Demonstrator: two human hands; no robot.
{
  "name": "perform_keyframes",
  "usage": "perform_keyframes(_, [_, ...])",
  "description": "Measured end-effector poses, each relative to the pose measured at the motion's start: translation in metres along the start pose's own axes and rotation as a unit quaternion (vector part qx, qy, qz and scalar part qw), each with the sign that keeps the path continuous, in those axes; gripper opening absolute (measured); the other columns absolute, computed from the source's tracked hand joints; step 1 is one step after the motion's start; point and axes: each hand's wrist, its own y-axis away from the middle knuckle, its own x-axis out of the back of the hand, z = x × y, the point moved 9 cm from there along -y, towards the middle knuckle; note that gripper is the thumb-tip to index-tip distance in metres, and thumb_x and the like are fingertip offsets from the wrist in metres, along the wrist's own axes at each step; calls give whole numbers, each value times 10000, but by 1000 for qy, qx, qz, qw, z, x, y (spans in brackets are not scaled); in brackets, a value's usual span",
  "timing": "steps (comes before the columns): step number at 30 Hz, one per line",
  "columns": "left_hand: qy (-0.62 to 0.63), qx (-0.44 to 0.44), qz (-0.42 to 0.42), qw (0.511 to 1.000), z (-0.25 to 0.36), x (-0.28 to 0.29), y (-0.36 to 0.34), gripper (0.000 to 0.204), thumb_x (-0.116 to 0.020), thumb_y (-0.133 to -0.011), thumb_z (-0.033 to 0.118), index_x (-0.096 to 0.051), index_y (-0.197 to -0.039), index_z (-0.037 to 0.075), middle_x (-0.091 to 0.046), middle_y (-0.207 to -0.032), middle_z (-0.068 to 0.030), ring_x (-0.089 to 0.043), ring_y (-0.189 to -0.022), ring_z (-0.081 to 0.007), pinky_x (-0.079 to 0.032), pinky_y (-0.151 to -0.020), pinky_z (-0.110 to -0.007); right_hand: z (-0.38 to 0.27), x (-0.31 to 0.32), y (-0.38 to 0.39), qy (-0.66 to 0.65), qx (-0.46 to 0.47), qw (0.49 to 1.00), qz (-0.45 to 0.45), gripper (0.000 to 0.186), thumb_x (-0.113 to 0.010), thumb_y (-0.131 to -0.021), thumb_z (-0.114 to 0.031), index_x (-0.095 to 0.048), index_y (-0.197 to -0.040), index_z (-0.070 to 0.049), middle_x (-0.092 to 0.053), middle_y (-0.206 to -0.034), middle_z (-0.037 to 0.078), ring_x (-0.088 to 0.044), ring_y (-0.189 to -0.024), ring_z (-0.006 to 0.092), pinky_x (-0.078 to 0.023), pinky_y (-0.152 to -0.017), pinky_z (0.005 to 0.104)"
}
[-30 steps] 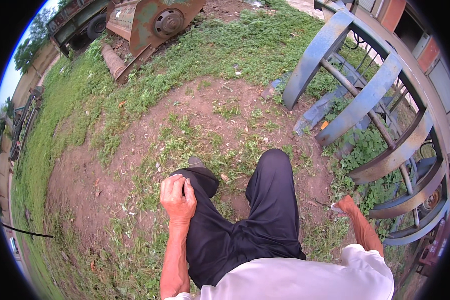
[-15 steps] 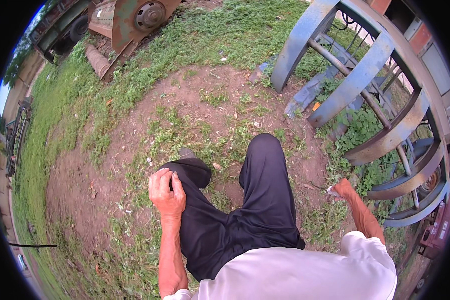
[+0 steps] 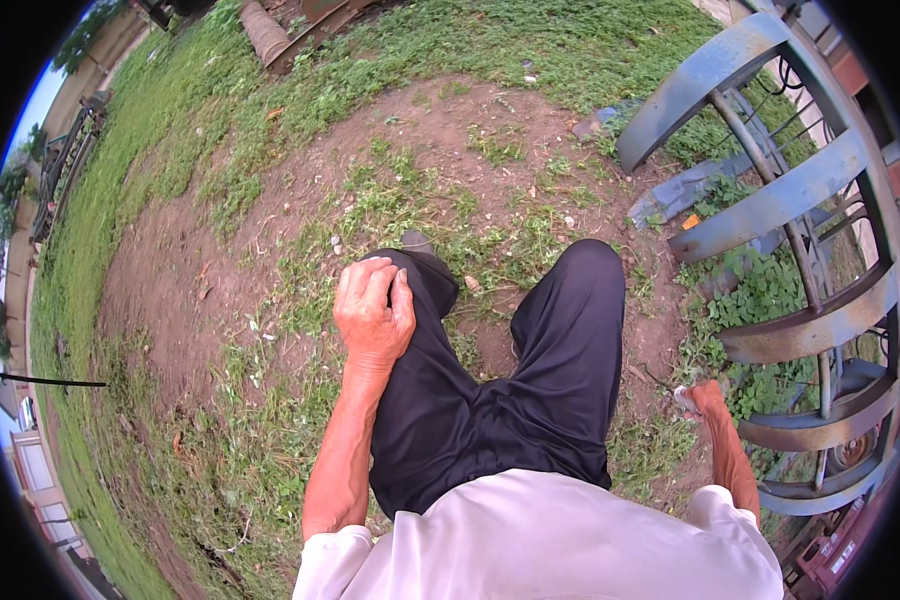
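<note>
I look down at my own legs in black trousers [image 3: 530,400] on a patch of bare earth and grass. My left hand [image 3: 373,310] lies on my raised left knee, its fingers curled together against the cloth, holding nothing. My right hand [image 3: 703,398] hangs low beside my right hip, close to the weeds. Something small and pale shows at its fingers, but I cannot tell what it is or whether the hand grips it. A shoe tip [image 3: 417,242] pokes out past the left knee.
A big rusty blue-grey metal wheel frame [image 3: 800,200] with broad slats stands close on the right, with leafy weeds [image 3: 760,295] at its foot. Old machinery and a log [image 3: 265,30] lie at the top. Grass stretches to the left toward a fence [image 3: 65,160].
My left hand has stayed on the knee while the leg came up. The view has shifted, so the metal frame looks nearer and the machinery at the top has slid out of sight.
</note>
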Motion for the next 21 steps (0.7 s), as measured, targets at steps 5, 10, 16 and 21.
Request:
perform_keyframes(5, [-8, -5, 1, 1000, 0, 1, 0, 122, -718, -758, -14, -661, -863, 9, -676, -921, -127, -649, -876, -320, -529, -762, -409, -12, 1, 14, -20, -3, 1000, 7, 277, -745, -836, -110, -659, -836, 154, -661, -697, 215, -656, -490, 295, -442, -348, 385])
perform_keyframes(10, [-4, -1, 1, 1000, 0, 1, -2, 112, -722, -766, -8, -667, -862, 6, -683, -916, -133, -654, -863, -323, -528, -766, -410, -11, 1, 15, -34, -9, 999, 4, 263, -741, -830, -105, -662, -834, 146, -652, -684, 204, -643, -477, 289, -433, -347, 383])
perform_keyframes(16, [4, 2, 9, 1000, -2, 2, -1, 105, -723, -774, -9, -674, -866, 3, -689, -910, -140, -660, -857, -327, -529, -777, -410, -6, -2, 16, -26, -1, 1000, 8, 246, -738, -832, -111, -660, -813, 122, -639, -669, 198, -638, -476, 276, -432, -340, 381])
perform_keyframes(21, [8, 4, 7, 1000, -2, 3, -1, 105, -723, -776, -11, -673, -867, 3, -689, -911, -140, -661, -866, -325, -530, -781, -409, -5, -9, 32, -35, -7, 999, 1, 238, -735, -835, -109, -657, -818, 114, -642, -689, 193, -619, -474, 265, -438, -333, 368])
